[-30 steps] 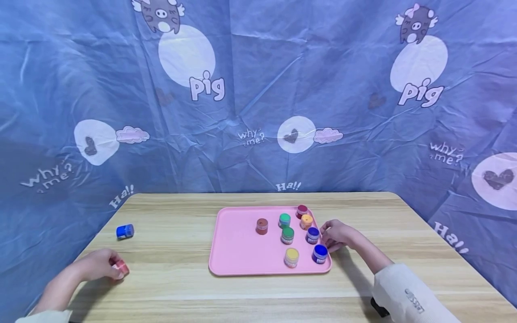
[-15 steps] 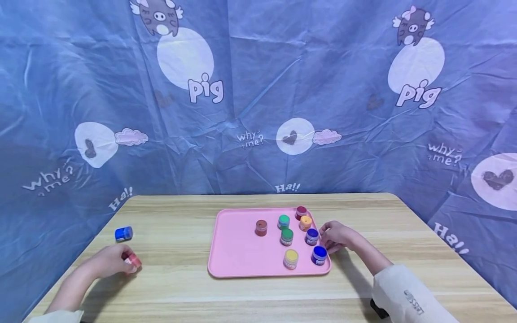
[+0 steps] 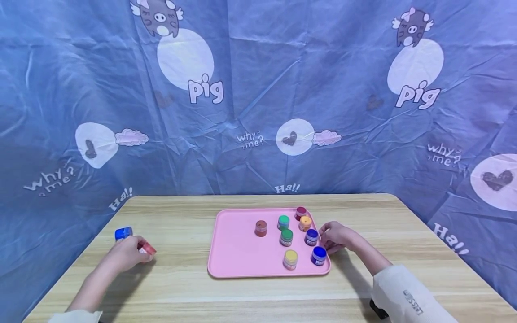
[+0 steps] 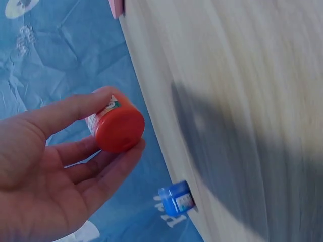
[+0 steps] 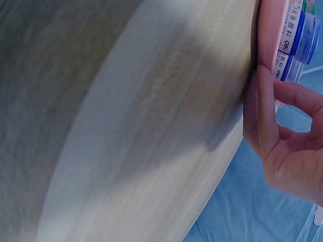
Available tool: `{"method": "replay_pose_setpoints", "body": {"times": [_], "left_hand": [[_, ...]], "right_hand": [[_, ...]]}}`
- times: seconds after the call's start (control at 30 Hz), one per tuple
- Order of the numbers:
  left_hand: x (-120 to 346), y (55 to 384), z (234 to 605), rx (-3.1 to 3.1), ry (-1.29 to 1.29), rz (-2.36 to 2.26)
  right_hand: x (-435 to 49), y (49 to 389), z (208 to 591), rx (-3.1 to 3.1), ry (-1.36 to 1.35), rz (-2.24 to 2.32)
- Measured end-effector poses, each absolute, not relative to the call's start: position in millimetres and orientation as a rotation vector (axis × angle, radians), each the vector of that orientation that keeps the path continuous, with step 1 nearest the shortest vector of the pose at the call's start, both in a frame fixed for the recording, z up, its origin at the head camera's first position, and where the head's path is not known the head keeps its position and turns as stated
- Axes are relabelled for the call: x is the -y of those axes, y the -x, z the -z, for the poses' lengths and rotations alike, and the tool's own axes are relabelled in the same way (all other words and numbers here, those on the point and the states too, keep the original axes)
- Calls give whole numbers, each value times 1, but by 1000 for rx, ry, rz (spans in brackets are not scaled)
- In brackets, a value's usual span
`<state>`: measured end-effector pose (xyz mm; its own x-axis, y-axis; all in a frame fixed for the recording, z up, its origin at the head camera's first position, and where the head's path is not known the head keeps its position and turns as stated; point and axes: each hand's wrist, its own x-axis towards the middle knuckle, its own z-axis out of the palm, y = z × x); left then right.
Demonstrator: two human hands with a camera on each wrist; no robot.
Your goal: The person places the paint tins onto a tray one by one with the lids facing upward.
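Low over the table's left side, my left hand (image 3: 126, 255) holds a red paint jar (image 3: 147, 249) between thumb and fingers. In the left wrist view the jar (image 4: 120, 128) is tilted with its round red end toward the camera. Just behind that hand lies a blue paint jar (image 3: 123, 233) on its side, partly covered by the hand in the head view. At the pink tray's (image 3: 238, 251) right edge, my right hand (image 3: 337, 236) grips the rim, fingertips on it beside two dark blue paint jars (image 3: 318, 255).
Several more jars stand in the tray: brown (image 3: 260, 228), light green (image 3: 283, 222), dark green (image 3: 286, 237), dark red (image 3: 300, 213), orange (image 3: 305, 223) and yellow (image 3: 290, 259). A blue printed cloth (image 3: 250, 170) hangs behind the wooden table (image 3: 181, 287).
My left hand has moved right and farther back with the red paint jar, now overlapping the blue jar in the head view. My right hand stays at the tray's edge.
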<state>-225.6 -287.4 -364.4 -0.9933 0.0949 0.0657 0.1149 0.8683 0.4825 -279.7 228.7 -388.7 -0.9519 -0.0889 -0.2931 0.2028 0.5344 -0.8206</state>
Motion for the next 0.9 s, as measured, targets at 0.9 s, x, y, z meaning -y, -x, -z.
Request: {"method": "replay_pose_setpoints", "body": {"times": [0.9], "left_hand": [[204,243,352,2826,303,779]], "right_hand": [[-228,279,387,-2468,-112,1402]]}}
